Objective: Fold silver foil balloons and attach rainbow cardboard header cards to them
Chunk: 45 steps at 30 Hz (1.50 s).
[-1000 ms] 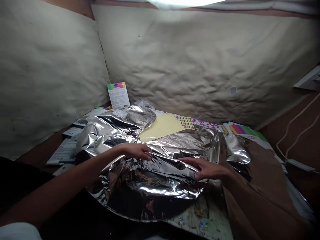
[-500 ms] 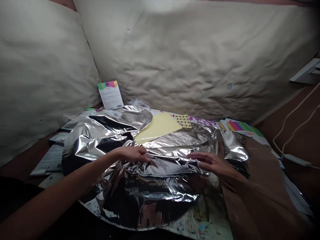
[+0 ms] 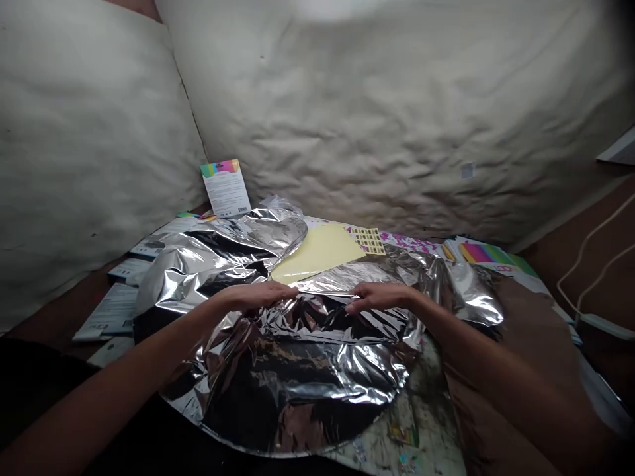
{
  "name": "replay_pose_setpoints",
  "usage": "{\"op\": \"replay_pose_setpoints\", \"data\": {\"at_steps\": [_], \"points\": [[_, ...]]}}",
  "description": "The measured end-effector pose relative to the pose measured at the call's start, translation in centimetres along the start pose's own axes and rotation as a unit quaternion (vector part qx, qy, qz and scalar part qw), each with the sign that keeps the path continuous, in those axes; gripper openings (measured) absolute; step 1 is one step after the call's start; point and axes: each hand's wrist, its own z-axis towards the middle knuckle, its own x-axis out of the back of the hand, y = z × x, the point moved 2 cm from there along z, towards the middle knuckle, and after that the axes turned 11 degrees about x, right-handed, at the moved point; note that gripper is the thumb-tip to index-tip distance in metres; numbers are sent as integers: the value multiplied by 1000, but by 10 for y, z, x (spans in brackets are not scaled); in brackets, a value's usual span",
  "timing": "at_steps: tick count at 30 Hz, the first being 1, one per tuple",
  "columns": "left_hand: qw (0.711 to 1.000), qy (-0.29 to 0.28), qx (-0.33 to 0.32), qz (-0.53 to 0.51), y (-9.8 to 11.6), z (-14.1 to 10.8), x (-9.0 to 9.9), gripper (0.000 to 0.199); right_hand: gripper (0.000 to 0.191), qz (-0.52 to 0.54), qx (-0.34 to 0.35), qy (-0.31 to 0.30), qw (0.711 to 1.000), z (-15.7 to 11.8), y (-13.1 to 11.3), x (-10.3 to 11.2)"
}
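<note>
A large shiny silver foil balloon (image 3: 307, 370) lies flat and crumpled over the work surface, its rounded seamed edge toward me. My left hand (image 3: 262, 295) pinches a raised fold of it near the middle. On the same fold, a short way to the right, my right hand (image 3: 380, 297) has thumb and fingers closed on the foil. Between the two hands the foil edge runs nearly straight. Just beyond them a pale yellow sheet (image 3: 322, 251) rests on the foil, partly under a silver lobe at its left.
A small sticker sheet (image 3: 371, 240) lies beside the yellow sheet. Against the back wall leans a colourful printed card (image 3: 227, 192); several packs (image 3: 106, 311) lie at the left. Rainbow-coloured paper packs (image 3: 489, 256) and brown paper (image 3: 526, 324) are on the right, near white cables (image 3: 578, 271).
My right hand has moved left and slightly up, from hovering half open to pinching the foil. My left hand has risen a little with the fold. The view has shifted slightly.
</note>
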Motion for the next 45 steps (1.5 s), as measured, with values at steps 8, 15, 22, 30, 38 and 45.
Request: {"op": "replay_pose_setpoints", "data": {"at_steps": [8,15,22,30,38,45], "points": [[979,78,135,134,-11,-1,-8,46,50,44,-67,-52,995,33,17,11],[914,269,-27,304,35,-11,-75,61,49,36,-88,-47,994,35,18,12],[938,221,-9,266,10,10,-105,75,38,-302,-83,196,929,0,-22,-15],[934,229,27,274,4,2,-99,87,68,-378,6,203,903,1,4,-86],[937,223,26,268,-17,-1,-99,94,72,-339,-4,206,918,0,11,-86],[944,193,32,267,-12,-2,-95,94,79,-360,-78,248,896,-20,28,-73]]}}
